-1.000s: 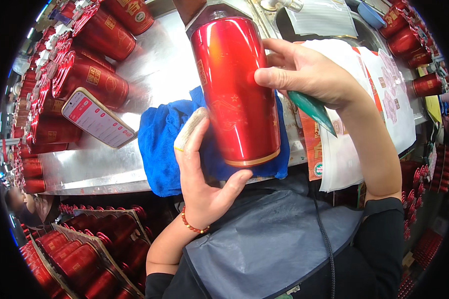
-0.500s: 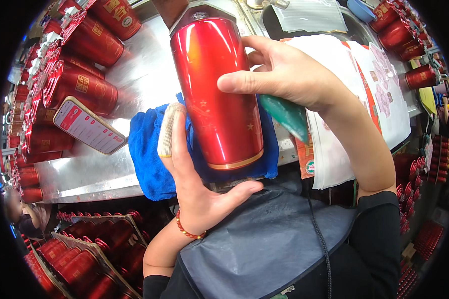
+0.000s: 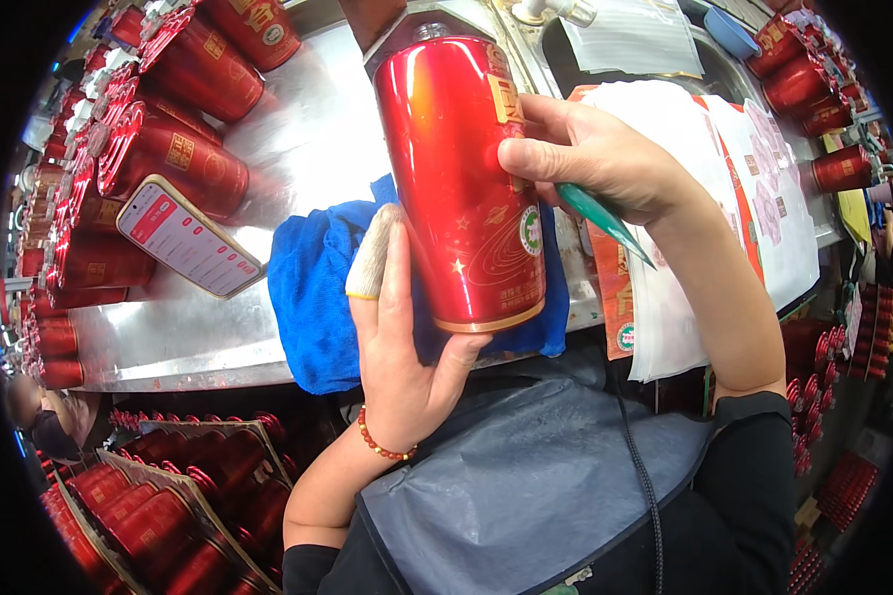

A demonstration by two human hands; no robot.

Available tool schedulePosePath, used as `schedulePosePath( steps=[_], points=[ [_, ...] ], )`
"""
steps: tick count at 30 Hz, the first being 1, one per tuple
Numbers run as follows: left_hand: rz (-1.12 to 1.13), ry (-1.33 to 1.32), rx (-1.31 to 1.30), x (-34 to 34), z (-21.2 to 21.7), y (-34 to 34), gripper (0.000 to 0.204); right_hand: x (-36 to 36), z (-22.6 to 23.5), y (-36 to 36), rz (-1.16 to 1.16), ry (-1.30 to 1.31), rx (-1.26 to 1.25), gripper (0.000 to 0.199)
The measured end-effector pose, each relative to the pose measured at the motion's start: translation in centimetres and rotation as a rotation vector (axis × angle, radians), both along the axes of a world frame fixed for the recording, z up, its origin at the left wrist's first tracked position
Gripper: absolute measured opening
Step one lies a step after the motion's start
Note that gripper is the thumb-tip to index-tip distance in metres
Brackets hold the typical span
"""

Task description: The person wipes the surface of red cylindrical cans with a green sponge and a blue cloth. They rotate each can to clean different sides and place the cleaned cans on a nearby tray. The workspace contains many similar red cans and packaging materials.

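Left hand: fingers wrapped up the left side and under the base of the red canister, thumb hooked below its bottom rim. One finger wears a pale cloth finger cot. A red bead bracelet sits at the wrist.

Right hand: fingers closed against the canister's right side, thumb flat on the red wall beside a gold label strip. The same hand pinches a green-handled tool, its point slanting down and to the right, away from the canister.

Against half a second ago: the canister sits further right and a little lower in view, its label side turned more toward the camera. The right thumb is now lower on the wall. Both hands keep their grip.

Canister: held clear of the table, above the blue cloth. Long axis near upright, leaning slightly left at the top; cap end points away from the person, gold-rimmed base toward the person's chest.

Outward from the canister: the blue cloth lies bunched on the table behind and left of it. A phone with a lit red-and-white screen lies further left of the canister. Rows of red canisters lie on their sides beyond the phone. Sheets of labels are spread right of the canister, under the right forearm. A grey apron covers the person's lap below the canister.
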State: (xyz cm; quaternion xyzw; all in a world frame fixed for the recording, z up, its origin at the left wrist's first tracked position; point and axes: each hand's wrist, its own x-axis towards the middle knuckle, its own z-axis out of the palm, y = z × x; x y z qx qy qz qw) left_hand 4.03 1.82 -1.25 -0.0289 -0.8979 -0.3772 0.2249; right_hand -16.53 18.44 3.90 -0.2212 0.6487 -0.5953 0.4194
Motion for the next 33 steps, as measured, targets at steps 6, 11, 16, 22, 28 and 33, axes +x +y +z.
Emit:
schedulePosePath(
  steps=[6,11,16,22,28,33],
  points=[
    [-0.073,0.281,-0.132,2.6,-0.1,-0.2,0.031,0.0,-0.1,-0.3,0.001,-0.034,0.010,0.107],
    [-0.122,0.306,-0.254,2.1,0.7,-0.6,0.035,0.3,0.3,-0.4,-0.027,-0.061,-0.008,0.099],
    [-0.177,0.337,-0.373,0.8,2.2,0.0,0.040,0.1,-0.1,-0.4,-0.002,-0.071,-0.078,0.083],
    [-0.015,0.354,-0.480,-2.0,1.9,1.6,0.042,0.3,0.3,-0.6,-0.021,0.083,0.027,0.078],
    [0.079,0.179,0.075,-1.1,0.7,1.0,0.074,-0.7,1.4,1.4,-0.029,0.213,0.153,0.083],
    [0.075,0.174,0.131,-0.1,-0.2,0.7,0.070,-0.3,0.7,1.1,-0.013,0.049,0.079,0.090]
  ],
)
